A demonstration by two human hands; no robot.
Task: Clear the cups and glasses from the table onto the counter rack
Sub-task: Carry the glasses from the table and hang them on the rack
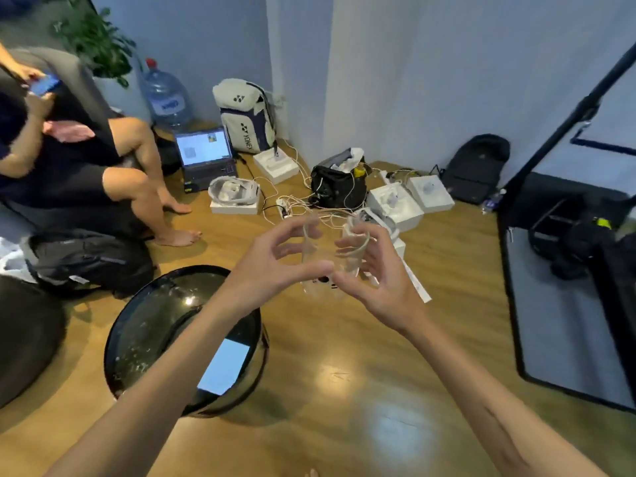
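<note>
Head view: left hand [275, 259] grips upright glass [311, 256]; right hand [375, 273] grips second glass [352, 256], both beyond round table [144, 315].

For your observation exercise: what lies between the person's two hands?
In the head view, two clear glasses side by side: left hand grips left glass, right hand grips right glass.

The two clear drinking glasses [327, 259] are motion-blurred, outlines smearing into the left hand [275, 259] and right hand [375, 270]. The left forearm hides the round black glass tabletop [144, 321] at 3 o'clock. At 9 o'clock, the frame edge crops the seated person [69, 160].
</note>
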